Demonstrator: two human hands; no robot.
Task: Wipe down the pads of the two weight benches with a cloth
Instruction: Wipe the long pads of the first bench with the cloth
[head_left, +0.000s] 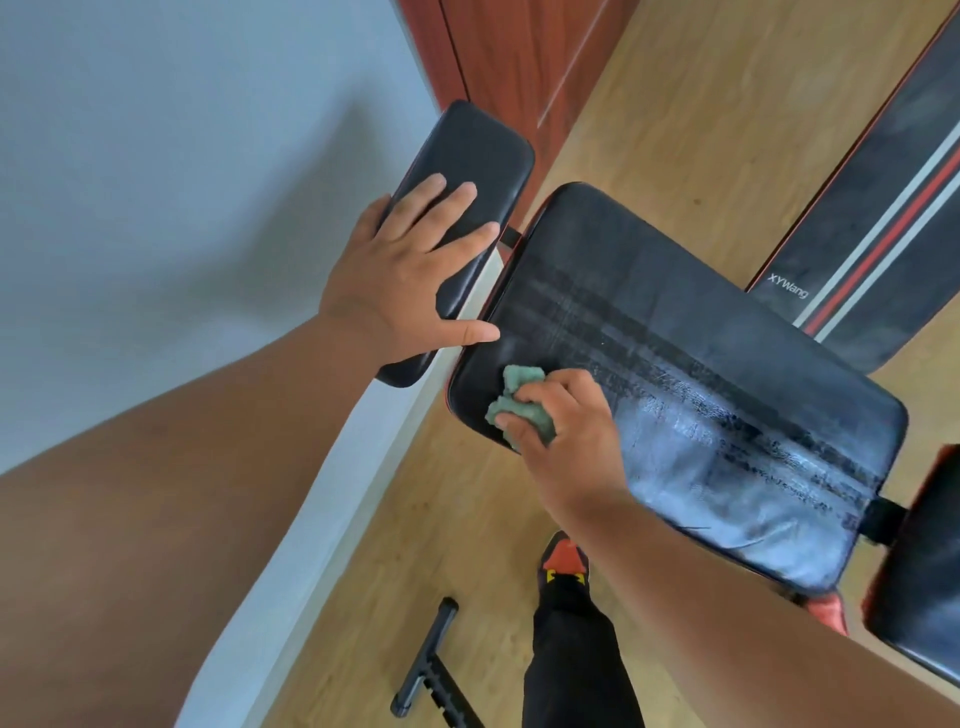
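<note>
A long black bench pad (691, 374) with faded stripes and wet streaks runs across the middle. My right hand (566, 431) grips a crumpled green cloth (519, 405) and presses it on the pad's near left corner. My left hand (410, 270) rests flat, fingers spread, on a smaller black head pad (478, 150) beside the wall. A second bench's pad (878, 228), black with red and white stripes, lies at the upper right. Another black pad (930, 582) shows at the right edge.
A pale wall (182, 182) with a white skirting board (332, 519) stands close on the left. Reddish wooden doors (509, 52) are at the top. A black metal bench foot (431, 660) lies on the wood floor (415, 519) next to my leg and red shoe (563, 558).
</note>
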